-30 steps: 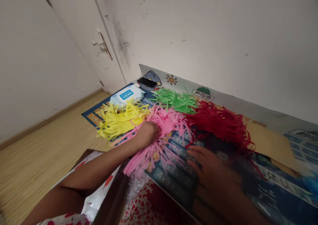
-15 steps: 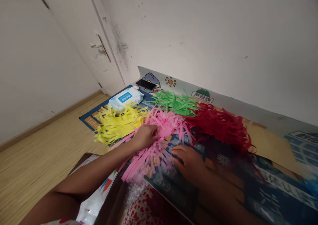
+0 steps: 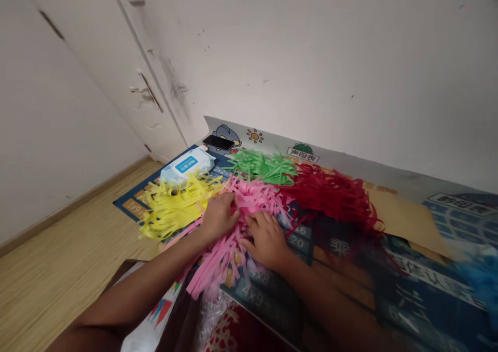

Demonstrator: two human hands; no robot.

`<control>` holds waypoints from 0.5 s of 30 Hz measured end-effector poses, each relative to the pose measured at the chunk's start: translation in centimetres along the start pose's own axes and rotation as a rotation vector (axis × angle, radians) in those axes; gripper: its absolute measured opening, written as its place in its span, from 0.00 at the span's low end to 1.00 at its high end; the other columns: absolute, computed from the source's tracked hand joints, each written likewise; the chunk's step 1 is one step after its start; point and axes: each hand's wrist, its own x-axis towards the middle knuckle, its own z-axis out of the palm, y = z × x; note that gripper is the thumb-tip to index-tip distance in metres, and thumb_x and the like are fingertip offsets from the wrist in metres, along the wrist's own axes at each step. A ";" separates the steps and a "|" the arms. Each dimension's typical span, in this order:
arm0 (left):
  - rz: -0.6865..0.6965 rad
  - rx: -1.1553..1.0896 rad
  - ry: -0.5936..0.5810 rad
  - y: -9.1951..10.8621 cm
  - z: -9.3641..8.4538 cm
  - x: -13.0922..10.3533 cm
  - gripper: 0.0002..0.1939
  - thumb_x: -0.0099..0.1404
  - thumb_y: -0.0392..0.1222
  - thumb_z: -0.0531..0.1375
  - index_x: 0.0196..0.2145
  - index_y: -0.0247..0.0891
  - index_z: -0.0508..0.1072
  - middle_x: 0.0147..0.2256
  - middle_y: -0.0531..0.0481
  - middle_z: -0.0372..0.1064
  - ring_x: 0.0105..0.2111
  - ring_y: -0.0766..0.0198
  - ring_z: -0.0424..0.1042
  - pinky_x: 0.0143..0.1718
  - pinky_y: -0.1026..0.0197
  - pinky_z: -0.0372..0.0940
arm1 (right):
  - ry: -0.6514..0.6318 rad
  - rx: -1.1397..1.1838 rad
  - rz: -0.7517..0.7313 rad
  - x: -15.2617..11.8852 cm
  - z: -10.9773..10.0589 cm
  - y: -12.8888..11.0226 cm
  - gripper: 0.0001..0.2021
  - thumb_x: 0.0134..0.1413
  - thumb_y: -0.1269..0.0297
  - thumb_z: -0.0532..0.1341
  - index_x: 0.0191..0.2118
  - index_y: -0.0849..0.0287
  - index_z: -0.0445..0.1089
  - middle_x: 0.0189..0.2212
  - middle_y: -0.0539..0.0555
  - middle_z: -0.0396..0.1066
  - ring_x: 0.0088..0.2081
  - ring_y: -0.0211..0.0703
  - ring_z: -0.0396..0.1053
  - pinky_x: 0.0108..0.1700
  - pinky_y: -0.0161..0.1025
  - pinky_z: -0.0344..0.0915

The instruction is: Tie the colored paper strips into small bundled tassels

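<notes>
One pale, scuffed wall (image 3: 330, 67) forms the background; wood-patterned floor (image 3: 85, 243) and a light door (image 3: 105, 72) occupy the left. Next in size is a dark blue printed sheet (image 3: 264, 303), its grey far edge curling up against the wall. Legible on it are "1x9=", "4x8", "4x9=36", "16" and "20", the character 乘, and the heading 声母表; a second heading, at right, appears to read 韵母表.

Four bundles of cut strips lie on the sheet. The pink bundle (image 3: 254, 194) is central, between the yellow bundle (image 3: 179, 207) on the left and the dark red bundle (image 3: 330, 194) on the right; the green bundle (image 3: 264, 166) lies directly behind it. Blue material (image 3: 476, 277), blurred, shows at the right margin, and a tan sheet (image 3: 408, 214) lies just beyond the red strips.

Both hands rest on the pink bundle, which extends beneath and between them. The left hand (image 3: 219, 217) has curled fingers; the right hand (image 3: 268, 238) has bent, slightly spread fingers. Whether either grips strips cannot be told.

Smaller still, behind the yellow strips, is a white pack (image 3: 187, 166) whose blue label reads 纯水湿巾. Smallest is a black phone (image 3: 218, 143), lying flat behind the pack.
</notes>
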 end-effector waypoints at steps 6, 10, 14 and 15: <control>-0.012 0.183 0.077 1.8 -1.3 1.4 0.08 0.59 0.36 0.58 0.34 0.40 0.77 0.41 0.40 0.73 0.47 0.47 0.65 0.48 0.46 0.53 | -0.043 -0.049 -0.099 1.1 0.4 -0.7 0.25 0.60 0.45 0.54 0.50 0.63 0.70 0.51 0.63 0.69 0.54 0.54 0.61 0.59 0.51 0.51; -0.159 0.223 0.180 0.3 -6.6 6.0 0.11 0.62 0.42 0.57 0.39 0.40 0.78 0.44 0.42 0.73 0.45 0.48 0.68 0.43 0.51 0.58 | -0.036 -0.055 -0.111 0.5 0.7 -0.7 0.27 0.61 0.45 0.52 0.52 0.63 0.68 0.56 0.63 0.65 0.58 0.54 0.58 0.60 0.55 0.47; -0.294 0.243 0.301 1.0 -14.1 11.4 0.20 0.70 0.41 0.47 0.46 0.26 0.72 0.39 0.41 0.75 0.39 0.54 0.71 0.38 0.57 0.60 | -0.041 -0.037 -0.096 0.5 0.6 -0.9 0.24 0.62 0.46 0.52 0.54 0.59 0.66 0.56 0.62 0.65 0.58 0.52 0.59 0.59 0.55 0.47; -0.294 0.257 0.338 2.0 -15.7 12.4 0.21 0.72 0.40 0.44 0.48 0.23 0.70 0.41 0.40 0.74 0.41 0.54 0.71 0.39 0.56 0.60 | -0.042 -0.031 -0.095 0.6 0.5 -0.9 0.24 0.62 0.47 0.53 0.53 0.59 0.67 0.56 0.62 0.65 0.57 0.52 0.60 0.59 0.55 0.47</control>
